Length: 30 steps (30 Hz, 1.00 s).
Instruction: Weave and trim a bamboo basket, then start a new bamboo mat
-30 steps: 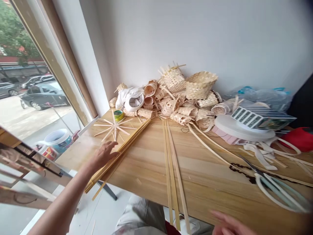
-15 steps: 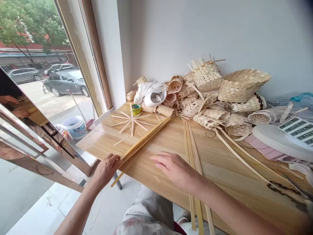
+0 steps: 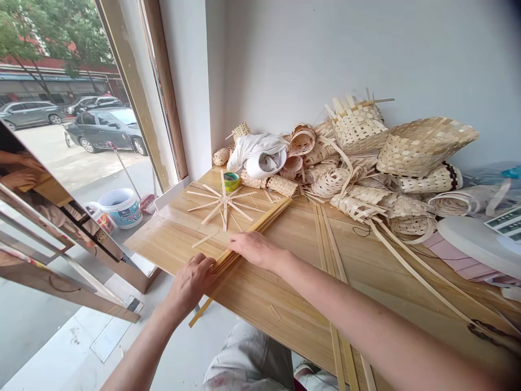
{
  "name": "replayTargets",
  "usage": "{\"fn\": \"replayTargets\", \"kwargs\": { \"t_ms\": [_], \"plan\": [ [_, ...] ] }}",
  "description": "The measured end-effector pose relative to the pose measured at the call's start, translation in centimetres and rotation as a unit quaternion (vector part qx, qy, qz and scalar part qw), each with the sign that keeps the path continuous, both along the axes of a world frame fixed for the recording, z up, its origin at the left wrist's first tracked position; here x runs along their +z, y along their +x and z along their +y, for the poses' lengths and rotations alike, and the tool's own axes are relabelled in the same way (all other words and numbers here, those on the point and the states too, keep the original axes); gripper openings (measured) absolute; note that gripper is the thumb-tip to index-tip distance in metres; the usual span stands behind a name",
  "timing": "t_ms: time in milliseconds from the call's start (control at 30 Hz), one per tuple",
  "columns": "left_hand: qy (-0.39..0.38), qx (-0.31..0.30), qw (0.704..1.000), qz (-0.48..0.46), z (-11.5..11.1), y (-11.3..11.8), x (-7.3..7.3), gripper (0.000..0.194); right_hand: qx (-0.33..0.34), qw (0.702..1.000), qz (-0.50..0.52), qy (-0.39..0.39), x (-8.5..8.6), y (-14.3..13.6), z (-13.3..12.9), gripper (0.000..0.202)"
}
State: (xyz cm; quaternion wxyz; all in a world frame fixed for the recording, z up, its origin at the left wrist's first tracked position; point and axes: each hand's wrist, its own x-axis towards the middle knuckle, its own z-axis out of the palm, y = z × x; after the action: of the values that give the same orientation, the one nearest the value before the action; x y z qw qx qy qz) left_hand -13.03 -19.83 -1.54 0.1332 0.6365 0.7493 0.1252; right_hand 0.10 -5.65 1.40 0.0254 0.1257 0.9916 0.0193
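Note:
A bundle of long bamboo strips lies slantwise across the wooden table, its near end at the front edge. My left hand is closed around that near end. Further up the same bundle, my right hand has its fingers curled over the strips; its fingertips are partly hidden. One loose strip sticks out past the edge below my left hand. Beyond the bundle, crossed strips form a flat star, beside a roll of green-yellow tape.
Rolled woven pieces and baskets are heaped along the wall with a white cloth. Several separate strips run off the front edge under my right forearm. A white bucket stands on the floor at left.
My right hand has moved left and come down onto the bundle from above the table. My left hand stays at the near end. The view has shifted slightly.

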Motion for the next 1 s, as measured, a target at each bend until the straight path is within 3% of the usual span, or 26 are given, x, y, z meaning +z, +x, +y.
{"fn": "replayTargets", "kwargs": {
  "t_ms": [333,633,833,933,1000],
  "plan": [
    [0.038,-0.009,0.996,-0.082,-0.7,-1.2,-1.6,0.017,0.051,0.997,0.010,0.061,0.7,0.4,0.4,0.026],
    [0.048,0.052,0.997,-0.026,-1.9,-0.8,-1.6,0.012,0.025,0.992,0.034,0.116,2.4,0.1,1.0,0.025],
    [0.048,0.063,0.995,-0.063,-2.6,-1.3,-2.7,0.015,-0.051,0.965,0.222,0.129,4.8,0.7,3.0,0.023],
    [0.065,0.025,0.993,-0.095,-2.6,-1.4,-2.8,0.025,-0.092,0.934,0.335,0.079,5.8,1.1,3.8,0.021],
    [0.062,-0.002,0.993,-0.103,-2.4,-1.2,-2.5,0.035,-0.102,0.933,0.344,0.038,5.9,1.5,3.2,0.024]
  ]
}}
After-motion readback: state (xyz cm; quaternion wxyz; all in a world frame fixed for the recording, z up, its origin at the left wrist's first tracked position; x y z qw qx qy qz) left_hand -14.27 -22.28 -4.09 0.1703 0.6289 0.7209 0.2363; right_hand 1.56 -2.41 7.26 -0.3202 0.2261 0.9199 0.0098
